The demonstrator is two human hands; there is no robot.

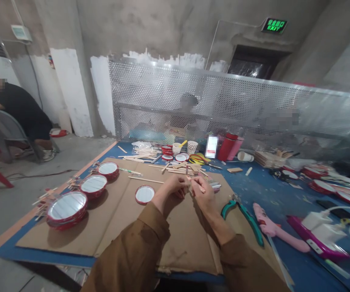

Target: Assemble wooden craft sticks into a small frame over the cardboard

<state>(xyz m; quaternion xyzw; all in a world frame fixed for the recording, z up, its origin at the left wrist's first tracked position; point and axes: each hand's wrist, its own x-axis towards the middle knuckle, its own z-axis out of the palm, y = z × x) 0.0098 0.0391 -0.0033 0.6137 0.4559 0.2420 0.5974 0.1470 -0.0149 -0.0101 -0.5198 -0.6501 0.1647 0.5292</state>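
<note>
Over the cardboard sheet (pixel 175 247), my left hand (pixel 173 188) and my right hand (pixel 202 192) nearly meet, fingers pinched. Between the fingertips is a small pale wooden stick (pixel 188 178), partly covered by fingers; my right hand grips it. What the left fingers hold is hidden. A round white disc with a red rim (pixel 145 194) lies left of my left hand. Behind both hands is a pile of wooden sticks (pixel 184 167). Several pale pens (pixel 215 185) rest just beyond my right hand.
Red-rimmed round stacks with stick pieces, one a large stack (pixel 67 209), line the left side. On the right are teal-handled pliers (pixel 244 219), a pink glue gun (pixel 276 231) and a purple power strip (pixel 317 239). Cups, a red bottle (pixel 226 147) and a perforated metal screen (pixel 163 93) stand behind.
</note>
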